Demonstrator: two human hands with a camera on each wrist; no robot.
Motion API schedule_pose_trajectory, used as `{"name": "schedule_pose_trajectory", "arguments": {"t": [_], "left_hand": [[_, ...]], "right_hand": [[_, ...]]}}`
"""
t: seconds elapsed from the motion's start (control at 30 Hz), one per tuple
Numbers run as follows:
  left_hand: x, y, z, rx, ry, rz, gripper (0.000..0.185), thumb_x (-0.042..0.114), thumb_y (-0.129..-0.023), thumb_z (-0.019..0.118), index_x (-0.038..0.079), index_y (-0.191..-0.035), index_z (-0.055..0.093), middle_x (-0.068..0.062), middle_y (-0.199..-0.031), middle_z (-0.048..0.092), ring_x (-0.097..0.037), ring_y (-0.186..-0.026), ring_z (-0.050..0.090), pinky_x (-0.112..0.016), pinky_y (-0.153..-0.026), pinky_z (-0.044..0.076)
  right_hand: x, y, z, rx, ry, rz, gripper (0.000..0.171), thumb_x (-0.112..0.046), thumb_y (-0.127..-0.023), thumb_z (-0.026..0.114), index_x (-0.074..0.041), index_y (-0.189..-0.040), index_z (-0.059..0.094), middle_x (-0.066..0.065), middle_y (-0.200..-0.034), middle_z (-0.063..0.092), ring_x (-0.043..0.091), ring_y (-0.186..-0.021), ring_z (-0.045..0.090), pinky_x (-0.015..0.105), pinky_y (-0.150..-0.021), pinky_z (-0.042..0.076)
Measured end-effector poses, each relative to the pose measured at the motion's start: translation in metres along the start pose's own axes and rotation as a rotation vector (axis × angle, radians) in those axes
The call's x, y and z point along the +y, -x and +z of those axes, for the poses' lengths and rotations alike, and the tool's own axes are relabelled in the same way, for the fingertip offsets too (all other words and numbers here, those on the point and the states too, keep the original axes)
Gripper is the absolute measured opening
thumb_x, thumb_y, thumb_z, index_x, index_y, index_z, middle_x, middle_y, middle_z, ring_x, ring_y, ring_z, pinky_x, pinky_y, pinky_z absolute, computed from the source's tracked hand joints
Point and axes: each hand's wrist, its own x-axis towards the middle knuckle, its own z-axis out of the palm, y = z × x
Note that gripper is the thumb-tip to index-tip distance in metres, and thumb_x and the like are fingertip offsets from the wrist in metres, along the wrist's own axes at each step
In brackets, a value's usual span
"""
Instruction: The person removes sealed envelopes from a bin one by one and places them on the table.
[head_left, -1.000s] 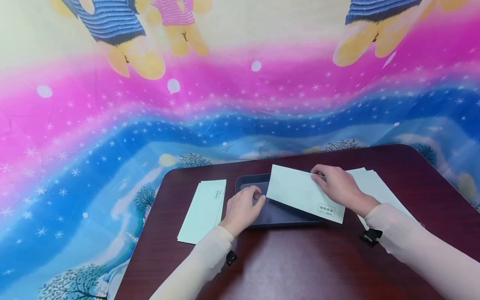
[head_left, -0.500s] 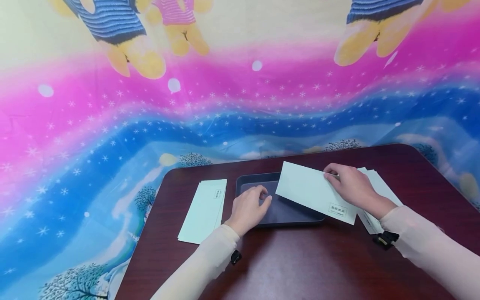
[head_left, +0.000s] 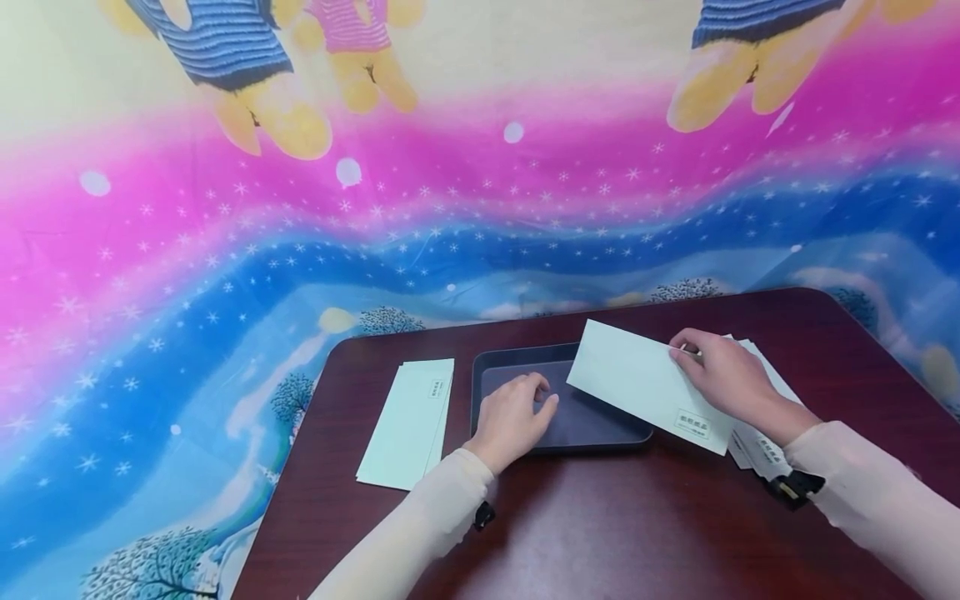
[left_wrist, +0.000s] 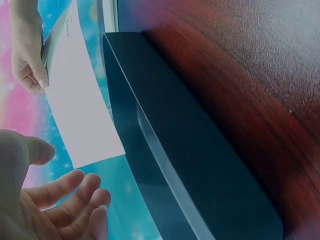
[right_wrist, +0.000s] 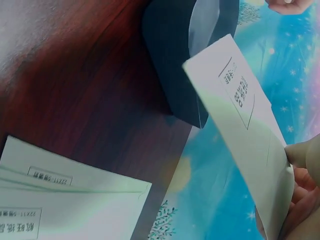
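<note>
My right hand (head_left: 723, 377) pinches the far edge of a pale green envelope (head_left: 648, 385), held tilted above the right end of a dark tray (head_left: 558, 440); the wrist view shows the envelope (right_wrist: 240, 135) raised off the table. A clear sheet (head_left: 577, 408) lies inside the tray. My left hand (head_left: 521, 410) hovers over the tray's left part with relaxed fingers (left_wrist: 70, 192) that hold nothing. From the left wrist, the envelope (left_wrist: 80, 110) hangs beyond the tray's wall (left_wrist: 190, 165).
A pile of similar envelopes (head_left: 408, 421) lies left of the tray, and another pile (right_wrist: 75, 200) lies under my right wrist (head_left: 761, 446). The dark red table (head_left: 600, 525) has bare wood in front. A bright printed cloth (head_left: 225, 250) hangs behind it.
My right hand has carried the envelope to the right, off most of the tray. My left hand has shifted slightly right over the tray.
</note>
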Motion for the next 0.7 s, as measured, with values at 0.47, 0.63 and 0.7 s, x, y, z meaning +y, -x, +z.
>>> {"name": "schedule_pose_trajectory", "arguments": {"t": [0.47, 0.63, 0.7], "left_hand": [[0.009, 0.001, 0.006, -0.027, -0.021, 0.027, 0.025, 0.038, -0.1, 0.06, 0.019, -0.111, 0.071, 0.003, -0.104, 0.075, -0.009, -0.089, 0.07, -0.029, -0.069, 0.055], [0.011, 0.002, 0.009, -0.033, -0.03, 0.037, 0.026, 0.038, -0.1, 0.06, 0.017, -0.112, 0.072, 0.003, -0.102, 0.075, -0.009, -0.087, 0.069, -0.028, -0.069, 0.055], [0.014, 0.001, 0.009, -0.037, -0.024, 0.043, 0.027, 0.038, -0.1, 0.06, 0.017, -0.112, 0.072, 0.002, -0.102, 0.075, -0.009, -0.087, 0.07, -0.028, -0.068, 0.055]], "right_hand": [[0.015, 0.01, -0.007, 0.021, -0.023, 0.0, 0.018, -0.015, -0.101, 0.059, -0.003, -0.11, 0.068, 0.018, -0.097, 0.072, 0.026, -0.076, 0.062, 0.031, -0.059, 0.039], [0.02, 0.014, -0.009, 0.012, -0.035, 0.027, 0.021, -0.019, -0.103, 0.058, -0.002, -0.111, 0.066, 0.021, -0.1, 0.071, 0.03, -0.08, 0.065, 0.031, -0.059, 0.041], [0.023, 0.016, -0.011, 0.013, -0.039, 0.034, 0.022, -0.019, -0.103, 0.057, -0.001, -0.113, 0.065, 0.023, -0.1, 0.07, 0.029, -0.08, 0.064, 0.031, -0.058, 0.041]]}}
